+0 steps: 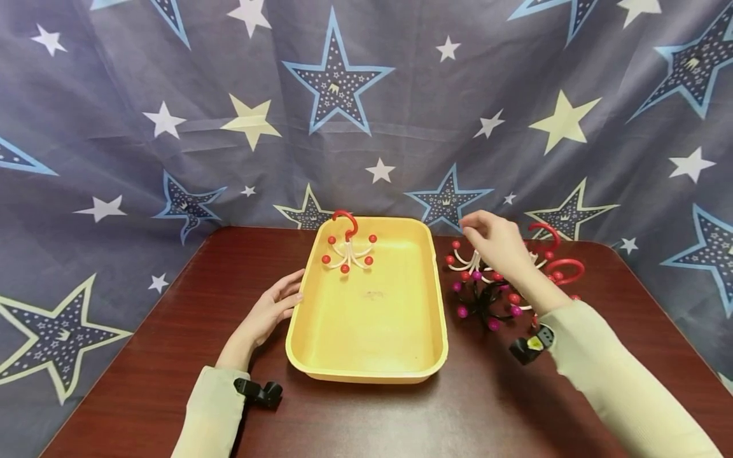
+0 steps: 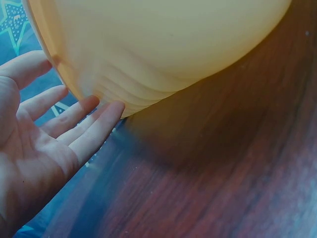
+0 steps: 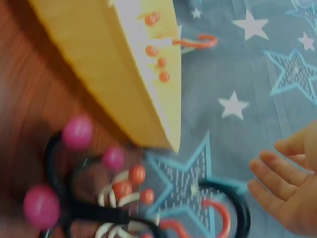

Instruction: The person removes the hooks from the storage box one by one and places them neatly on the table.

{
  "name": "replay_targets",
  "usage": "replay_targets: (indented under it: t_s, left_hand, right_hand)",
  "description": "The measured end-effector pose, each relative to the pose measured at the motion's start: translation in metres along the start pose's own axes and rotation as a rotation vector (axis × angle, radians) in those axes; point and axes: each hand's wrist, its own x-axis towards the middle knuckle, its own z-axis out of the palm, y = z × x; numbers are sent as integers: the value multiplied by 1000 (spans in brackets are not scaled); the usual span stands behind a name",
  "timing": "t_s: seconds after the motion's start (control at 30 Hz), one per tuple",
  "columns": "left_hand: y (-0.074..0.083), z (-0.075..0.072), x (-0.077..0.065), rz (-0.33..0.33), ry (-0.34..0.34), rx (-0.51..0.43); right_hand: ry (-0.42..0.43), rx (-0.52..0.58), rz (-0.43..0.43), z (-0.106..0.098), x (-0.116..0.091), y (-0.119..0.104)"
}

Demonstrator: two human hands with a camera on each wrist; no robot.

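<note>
My left hand (image 1: 269, 313) rests against the left side of a yellow plastic tray (image 1: 366, 375), its extended fingers touching the outer wall in the left wrist view. Inside the tray, near its far left corner, stands a white multi-armed hanger (image 1: 348, 256) with red ball tips and a red hook. My right hand (image 1: 497, 247) is raised over a group of similar hangers to the right of the tray, fingers loosely bent and holding nothing. Nearest the front of that group is a black hanger (image 1: 485, 301) with magenta balls; its dark hook (image 3: 241, 208) appears close to my fingers in the right wrist view.
Behind the black hanger, white hangers with red balls (image 1: 473, 259) overlap, partly hidden by my right hand and forearm. A red hook (image 1: 568, 270) sticks out to the right. A star-patterned curtain (image 1: 401, 146) hangs behind the dark red wooden table (image 1: 366, 420).
</note>
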Motion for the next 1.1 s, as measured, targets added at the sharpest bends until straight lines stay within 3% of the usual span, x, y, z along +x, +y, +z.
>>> replay_targets:
  t_s: [0.47,0.83,1.1]
  left_hand:
    - [1,0,0,-1,4,8]
    - [3,2,0,-3,-5,-24]
    - [15,9,-5,-31,4,-17]
  right_hand:
    - [-116,80,-8,76,48,-52]
    - [-166,95,96,127,69,-82]
    - [-170,100,127,153,77,-92]
